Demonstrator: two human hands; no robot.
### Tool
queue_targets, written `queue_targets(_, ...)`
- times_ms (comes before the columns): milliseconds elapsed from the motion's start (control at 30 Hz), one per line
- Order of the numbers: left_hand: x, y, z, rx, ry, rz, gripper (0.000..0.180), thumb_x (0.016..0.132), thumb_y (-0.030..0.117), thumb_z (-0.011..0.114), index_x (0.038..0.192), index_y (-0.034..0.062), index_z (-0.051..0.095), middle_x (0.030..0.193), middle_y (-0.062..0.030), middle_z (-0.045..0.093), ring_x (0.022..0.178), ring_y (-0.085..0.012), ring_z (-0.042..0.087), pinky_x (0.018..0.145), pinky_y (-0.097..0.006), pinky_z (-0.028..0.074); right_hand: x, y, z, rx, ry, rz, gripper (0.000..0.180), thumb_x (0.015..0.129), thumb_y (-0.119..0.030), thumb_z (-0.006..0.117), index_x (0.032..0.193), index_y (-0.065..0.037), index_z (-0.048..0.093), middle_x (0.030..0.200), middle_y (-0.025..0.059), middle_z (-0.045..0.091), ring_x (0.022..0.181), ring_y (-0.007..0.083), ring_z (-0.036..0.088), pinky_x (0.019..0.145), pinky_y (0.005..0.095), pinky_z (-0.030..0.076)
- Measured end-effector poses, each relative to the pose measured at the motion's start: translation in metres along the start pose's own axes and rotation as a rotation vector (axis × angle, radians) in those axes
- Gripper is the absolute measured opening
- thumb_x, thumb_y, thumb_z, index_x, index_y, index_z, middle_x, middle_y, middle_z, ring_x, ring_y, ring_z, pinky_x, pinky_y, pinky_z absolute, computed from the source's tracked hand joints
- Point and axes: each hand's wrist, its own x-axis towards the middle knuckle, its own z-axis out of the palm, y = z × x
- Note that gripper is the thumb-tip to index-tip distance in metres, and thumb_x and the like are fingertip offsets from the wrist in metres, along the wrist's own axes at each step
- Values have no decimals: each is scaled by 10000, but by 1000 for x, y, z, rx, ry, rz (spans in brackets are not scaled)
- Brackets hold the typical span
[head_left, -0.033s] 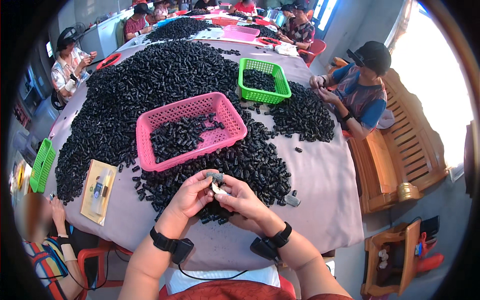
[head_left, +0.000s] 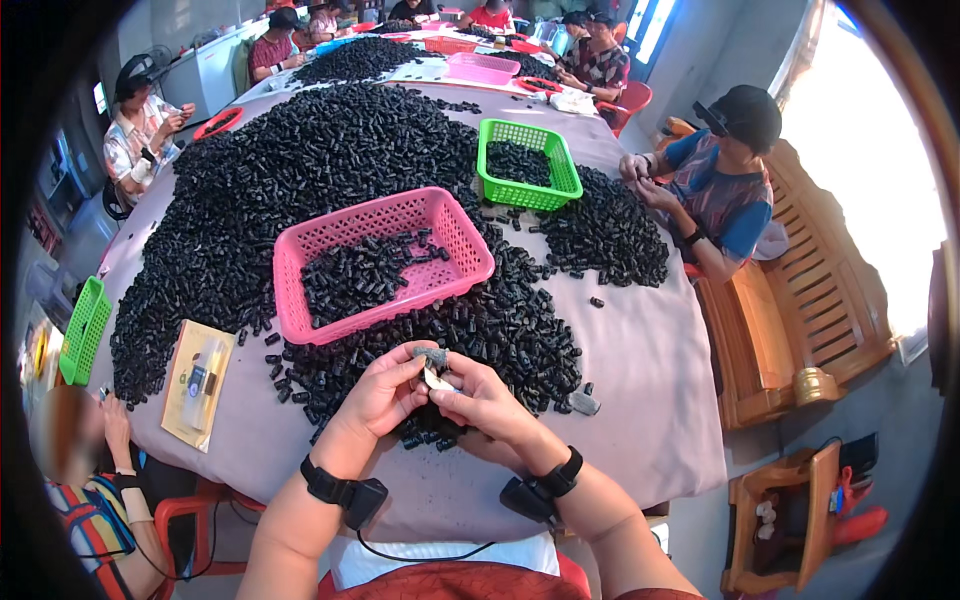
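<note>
Both my hands meet over the near edge of the black pile. My left hand (head_left: 378,395) is closed, thumb and fingers pinching a small dark grey piece (head_left: 430,355) with a rough look. My right hand (head_left: 488,398) is closed too, its thumb pressed on a small pale, flat, pointed thing (head_left: 436,380) just below the grey piece; its kind is too small to tell. Short black cylindrical plastic parts (head_left: 510,350) lie heaped around and beyond my hands. A pink plastic basket (head_left: 390,305), partly filled with the same black parts, rests on the pile ahead.
A green basket (head_left: 560,180) with black parts stands farther right. A notebook (head_left: 185,415) with a clear case on it lies left, a small grey block (head_left: 584,402) right. Several people sit around the cloth-covered table (head_left: 640,420). A wooden bench (head_left: 800,320) stands at right.
</note>
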Motion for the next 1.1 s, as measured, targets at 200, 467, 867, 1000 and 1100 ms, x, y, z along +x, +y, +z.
queue_targets(200, -4, 2, 5, 56, 45, -31, 262, 925, 112, 562, 1180, 53, 550, 945, -40, 644, 717, -95, 625, 664, -232, 553, -2, -2, 5, -277, 90, -61, 434, 897, -122, 589, 1301, -32, 459, 939, -19, 581, 721, 25, 485, 541, 167, 377)
queue_targets(467, -4, 4, -3, 34, -37, -55, 317, 924, 110, 554, 1233, 49, 517, 980, -41, 634, 782, -109, 633, 696, -247, 558, -2, -5, 9, -420, 120, -86, 346, 909, -108, 573, 1233, -1, 516, 965, 50, 616, 845, 100, 555, 709, 268, 465)
queue_targets(867, -5, 1, 5, 94, 62, -12, 347, 909, 102, 597, 1245, 64, 523, 933, -28, 644, 712, -91, 623, 682, -237, 551, -5, -7, 8, -892, 245, -258, 187, 883, -77, 559, 1046, 13, 548, 853, 159, 516, 784, 315, 556, 705, 381, 452)
queue_targets(1000, -6, 2, 6, 96, 63, -4, 354, 908, 94, 595, 1252, 65, 517, 931, -30, 644, 729, -97, 623, 707, -244, 549, -3, -7, 8, -812, 242, -247, 206, 887, -74, 558, 1068, 24, 546, 853, 156, 518, 784, 300, 554, 712, 371, 451)
queue_targets(1100, -7, 3, 8, 91, 46, 11, 359, 908, 91, 594, 1256, 65, 511, 942, -34, 645, 763, -101, 629, 715, -246, 547, -3, -3, 5, -722, 251, -240, 242, 898, -79, 558, 1114, 29, 544, 904, 143, 552, 829, 241, 567, 738, 341, 457)
